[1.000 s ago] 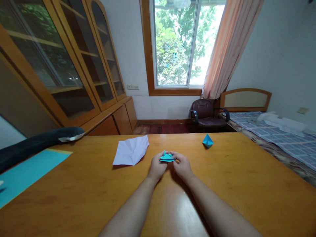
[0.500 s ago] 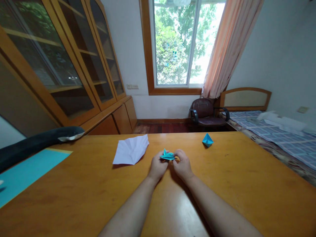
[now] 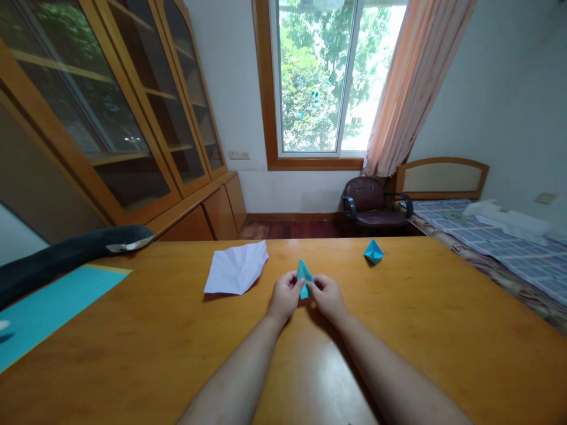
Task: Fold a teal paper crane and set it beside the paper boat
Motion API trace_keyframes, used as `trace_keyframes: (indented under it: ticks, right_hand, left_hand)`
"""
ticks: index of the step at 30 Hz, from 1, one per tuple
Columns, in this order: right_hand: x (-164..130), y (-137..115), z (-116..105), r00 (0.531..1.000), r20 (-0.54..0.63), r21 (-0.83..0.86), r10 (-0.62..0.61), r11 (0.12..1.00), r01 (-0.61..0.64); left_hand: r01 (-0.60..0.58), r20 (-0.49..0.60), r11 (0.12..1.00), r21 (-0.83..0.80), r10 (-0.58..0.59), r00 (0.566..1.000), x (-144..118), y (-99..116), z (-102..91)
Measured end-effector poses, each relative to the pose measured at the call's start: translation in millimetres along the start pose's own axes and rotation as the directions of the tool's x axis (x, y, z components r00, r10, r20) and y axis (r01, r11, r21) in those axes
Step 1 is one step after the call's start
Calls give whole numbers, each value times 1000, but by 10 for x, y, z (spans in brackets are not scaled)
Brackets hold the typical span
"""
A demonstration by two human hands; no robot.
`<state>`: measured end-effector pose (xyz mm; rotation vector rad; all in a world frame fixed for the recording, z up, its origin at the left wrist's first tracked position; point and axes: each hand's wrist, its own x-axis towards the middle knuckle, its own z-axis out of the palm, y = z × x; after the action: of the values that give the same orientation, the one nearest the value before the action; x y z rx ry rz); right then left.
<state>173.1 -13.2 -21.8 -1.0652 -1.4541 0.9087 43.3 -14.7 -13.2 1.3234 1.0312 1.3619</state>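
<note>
- Our left hand and right hand meet over the middle of the orange wooden surface, both pinching the small folded turquoise paper piece between thumb and fingertips.
- We judge the two-sided pinch keeps the folds pressed flat, with the paper lifted just clear of the surface so its creases can be worked.
- The piece stands upright now, point upward; half a second ago it lay flat and wide between the fingers, so it has been turned or folded narrower.
- The creased white paper sheet lies to the left, near the hands but apart, unchanged.
- The finished small blue paper boat sits farther right, well apart, where it was.
- A flat turquoise sheet rests at the surface's left edge, a dark padded armrest beside it.
</note>
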Motion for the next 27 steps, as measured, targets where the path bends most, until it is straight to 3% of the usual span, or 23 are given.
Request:
trace_keyframes:
  ticks: [3, 7, 11, 18, 22, 27]
  right_hand:
    - [33, 77, 20, 996, -21, 179, 87, 980, -82]
    - [59, 112, 5, 984, -123, 244, 127, 965, -94]
    - [62, 92, -21, 982, -139, 277, 131, 957, -88]
    - [50, 56, -16, 995, -33, 390, 93, 918, -73]
    - [45, 59, -12, 995, -44, 413, 85, 909, -59]
    - [31, 45, -39, 993, -80, 367, 91, 929, -56]
  left_hand:
    - [44, -13, 984, -171, -47, 999, 15, -32, 22]
    - [92, 57, 968, -233, -81, 995, -2, -29, 55]
    - [125, 100, 964, -235, -104, 990, -12, -6, 66]
    - [17, -11, 986, -166, -19, 1000, 36, -88, 13]
    - [9, -33, 999, -54, -11, 999, 47, -137, -26]
    - [33, -40, 997, -70, -36, 999, 51, -125, -51]
